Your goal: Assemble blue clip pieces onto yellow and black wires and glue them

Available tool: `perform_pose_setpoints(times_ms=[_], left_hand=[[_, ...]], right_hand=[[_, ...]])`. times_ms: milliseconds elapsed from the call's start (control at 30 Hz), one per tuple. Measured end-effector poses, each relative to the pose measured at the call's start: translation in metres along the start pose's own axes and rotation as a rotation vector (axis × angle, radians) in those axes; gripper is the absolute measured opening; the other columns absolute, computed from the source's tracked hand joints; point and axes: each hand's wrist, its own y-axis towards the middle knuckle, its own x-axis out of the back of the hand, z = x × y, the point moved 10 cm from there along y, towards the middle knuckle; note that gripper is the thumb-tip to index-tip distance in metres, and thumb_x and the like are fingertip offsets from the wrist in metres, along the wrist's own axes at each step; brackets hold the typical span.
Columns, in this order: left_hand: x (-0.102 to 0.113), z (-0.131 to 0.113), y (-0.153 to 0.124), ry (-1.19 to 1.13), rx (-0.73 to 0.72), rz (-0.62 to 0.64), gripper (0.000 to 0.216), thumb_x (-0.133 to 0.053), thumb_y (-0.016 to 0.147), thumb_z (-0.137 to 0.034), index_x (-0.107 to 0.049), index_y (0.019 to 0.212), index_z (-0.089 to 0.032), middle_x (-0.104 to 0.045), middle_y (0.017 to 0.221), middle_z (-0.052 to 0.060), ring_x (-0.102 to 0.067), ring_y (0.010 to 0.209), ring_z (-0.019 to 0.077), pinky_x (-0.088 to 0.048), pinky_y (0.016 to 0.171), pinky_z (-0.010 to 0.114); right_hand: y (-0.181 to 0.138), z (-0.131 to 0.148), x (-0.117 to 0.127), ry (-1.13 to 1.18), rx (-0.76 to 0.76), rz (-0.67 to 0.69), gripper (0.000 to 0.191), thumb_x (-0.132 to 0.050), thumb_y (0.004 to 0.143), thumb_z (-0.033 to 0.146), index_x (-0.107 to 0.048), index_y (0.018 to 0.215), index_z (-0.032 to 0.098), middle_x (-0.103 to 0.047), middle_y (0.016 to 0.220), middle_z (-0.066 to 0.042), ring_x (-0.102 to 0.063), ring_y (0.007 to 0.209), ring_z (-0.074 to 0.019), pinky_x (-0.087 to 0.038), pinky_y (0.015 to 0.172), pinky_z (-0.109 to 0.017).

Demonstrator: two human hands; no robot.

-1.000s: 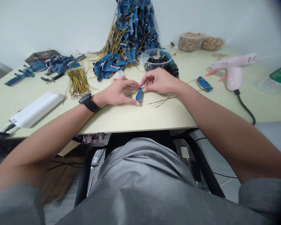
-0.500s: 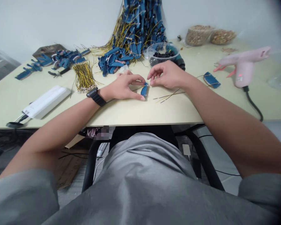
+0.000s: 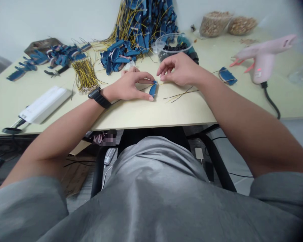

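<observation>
My left hand (image 3: 131,86), with a black watch on its wrist, pinches a small blue leaf-shaped piece (image 3: 153,90) upright on the table between thumb and forefinger. My right hand (image 3: 179,69) rests just to the right of it, fingers curled, its fingertips pinched on a thin wire at the piece's top end. A few loose thin wires (image 3: 180,95) lie on the table beneath my right wrist. A second blue piece (image 3: 227,75) lies further right.
A big heap of blue pieces on yellow wires (image 3: 141,30) rises at the back, with a clear bowl of dark beads (image 3: 173,47) beside it. A pink glue gun (image 3: 264,58) stands at the right. A yellow wire bundle (image 3: 85,75), pliers and a white box (image 3: 44,105) lie at the left.
Both hands stay at the blue piece. My right fingertips drew slightly away from it, then closed on its top end. The view has shifted a little.
</observation>
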Motion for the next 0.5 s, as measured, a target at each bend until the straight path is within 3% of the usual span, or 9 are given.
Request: perform_pose_setpoints(times_ms=[100, 300, 500], left_hand=[[-0.0007, -0.0004, -0.0002, -0.009, 0.005, 0.004, 0.102, -0.108, 0.073, -0.106, -0.089, 0.142, -0.033, -0.095, 0.147, 0.014, -0.063, 0.155, 0.0493, -0.047, 0.135, 0.071], [-0.0017, -0.0028, -0.0014, 0.019, 0.009, -0.002, 0.103, -0.104, 0.073, -0.107, -0.092, 0.144, -0.033, -0.094, 0.147, 0.014, -0.066, 0.154, 0.0504, -0.048, 0.136, 0.069], [-0.0009, -0.0072, -0.0022, 0.021, -0.009, -0.001, 0.106, -0.101, 0.073, -0.111, -0.095, 0.145, -0.034, -0.093, 0.151, 0.014, -0.068, 0.155, 0.0513, -0.043, 0.141, 0.072]], right_hand=[[-0.0020, 0.0054, 0.0009, -0.006, 0.027, 0.011, 0.034, -0.118, 0.078, 0.055, -0.088, 0.086, 0.043, -0.087, 0.097, -0.004, -0.081, 0.111, -0.0387, -0.069, 0.101, -0.059], [-0.0059, 0.0078, 0.0013, -0.042, -0.006, -0.002, 0.021, -0.110, 0.087, 0.044, -0.090, 0.092, 0.039, -0.092, 0.107, -0.006, -0.081, 0.110, -0.0369, -0.070, 0.108, -0.058], [-0.0029, 0.0046, 0.0004, -0.073, 0.004, -0.015, 0.018, -0.107, 0.086, 0.038, -0.091, 0.094, 0.035, -0.090, 0.103, -0.007, -0.078, 0.103, -0.0348, -0.070, 0.106, -0.056]])
